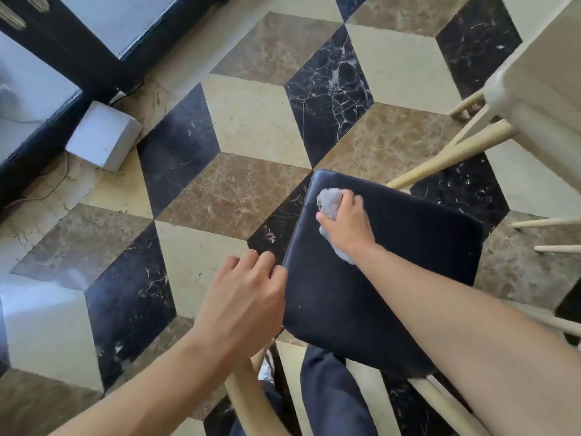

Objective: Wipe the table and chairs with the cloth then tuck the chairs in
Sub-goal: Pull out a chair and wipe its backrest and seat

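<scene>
A chair with a dark navy padded seat (393,278) and pale wooden frame stands right below me. My right hand (347,225) presses a crumpled grey cloth (328,201) onto the far left corner of the seat, fingers closed over it. My left hand (245,297) rests at the seat's left edge, fingertips touching the edge, above the chair's pale wooden back rail (248,398). The table (547,89), pale with light wooden legs, shows only as a corner at the upper right.
The floor is a cube-pattern marble in cream, brown and black. A white box (103,135) with thin cables lies by a dark window frame at the upper left. Pale legs of another chair (547,223) jut in at the right. My dark trouser leg (333,394) is below the seat.
</scene>
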The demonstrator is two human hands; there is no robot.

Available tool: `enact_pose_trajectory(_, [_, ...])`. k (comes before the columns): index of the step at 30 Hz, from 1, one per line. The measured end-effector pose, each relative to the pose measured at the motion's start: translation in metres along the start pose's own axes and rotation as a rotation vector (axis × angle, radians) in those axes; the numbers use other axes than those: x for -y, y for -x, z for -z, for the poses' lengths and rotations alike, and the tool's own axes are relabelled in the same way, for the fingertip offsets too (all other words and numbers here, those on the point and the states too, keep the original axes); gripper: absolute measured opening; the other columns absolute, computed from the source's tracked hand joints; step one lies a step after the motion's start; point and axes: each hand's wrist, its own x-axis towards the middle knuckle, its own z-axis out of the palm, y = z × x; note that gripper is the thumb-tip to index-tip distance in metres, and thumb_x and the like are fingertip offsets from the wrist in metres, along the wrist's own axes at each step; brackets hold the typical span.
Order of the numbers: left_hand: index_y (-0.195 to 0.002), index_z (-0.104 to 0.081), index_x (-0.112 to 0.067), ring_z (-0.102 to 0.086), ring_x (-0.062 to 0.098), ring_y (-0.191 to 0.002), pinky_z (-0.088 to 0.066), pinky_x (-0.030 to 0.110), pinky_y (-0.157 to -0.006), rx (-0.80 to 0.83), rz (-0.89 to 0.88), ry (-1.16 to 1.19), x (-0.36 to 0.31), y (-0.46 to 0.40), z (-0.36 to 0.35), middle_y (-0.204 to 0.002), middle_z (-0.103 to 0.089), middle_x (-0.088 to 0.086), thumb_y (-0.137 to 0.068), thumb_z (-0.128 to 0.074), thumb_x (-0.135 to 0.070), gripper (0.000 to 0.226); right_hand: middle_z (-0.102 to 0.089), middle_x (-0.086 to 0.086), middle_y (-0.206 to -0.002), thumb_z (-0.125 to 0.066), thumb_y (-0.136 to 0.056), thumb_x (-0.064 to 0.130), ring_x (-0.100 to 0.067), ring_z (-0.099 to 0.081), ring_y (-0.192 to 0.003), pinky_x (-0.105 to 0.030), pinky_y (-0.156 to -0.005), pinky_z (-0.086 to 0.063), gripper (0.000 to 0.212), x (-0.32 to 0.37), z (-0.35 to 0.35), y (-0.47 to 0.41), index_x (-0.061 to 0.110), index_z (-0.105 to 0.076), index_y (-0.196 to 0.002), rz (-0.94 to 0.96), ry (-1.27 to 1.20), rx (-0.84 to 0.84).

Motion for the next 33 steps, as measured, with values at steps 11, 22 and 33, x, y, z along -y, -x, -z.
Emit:
enact_pose_trajectory(11, [-0.068,-0.046,-0.012,-0.035,0.026,-0.065,-0.036,0.043,-0.054,-0.053,0.026,-0.003,0.000,-0.003,-0.003,-0.075,-0.047,0.009,-0.073,-0.046,-0.006,0.008,-0.038,-0.012,-0.139,-0.057,-0.082,0.062,-0.037,-0.043,-0.106,-0.053,-0.081,-0.042,0.064,-0.019,-0.099,0.019,0.039,-0.038,-0.139,0.317,0.504,-0.030])
enact_pose_trajectory(22, [-0.073,-0.032,-0.018,-0.026,0.023,-0.066,-0.024,0.036,-0.053,-0.147,-0.038,-0.002,0.003,-0.002,-0.003,-0.074,-0.045,0.008,-0.069,-0.049,-0.009,0.020,-0.055,-0.016,-0.120,-0.048,-0.083,0.028,-0.041,-0.052,-0.092,-0.055,-0.073,-0.048,0.041,-0.046,-0.109,0.074,0.028,-0.035,-0.122,0.759,0.507,0.081])
enact_pose_trajectory(33, [-0.065,-0.041,-0.015,-0.038,0.027,-0.062,-0.025,0.037,-0.053,-0.064,-0.010,0.012,0.005,-0.003,-0.009,-0.070,-0.042,0.007,-0.069,-0.058,-0.012,0.018,-0.028,-0.009,-0.146,-0.063,-0.090,0.025,-0.042,-0.028,-0.131,-0.062,-0.109,-0.025,0.059,0.024,-0.044,-0.094,0.054,-0.037,-0.135,0.196,0.726,-0.017])
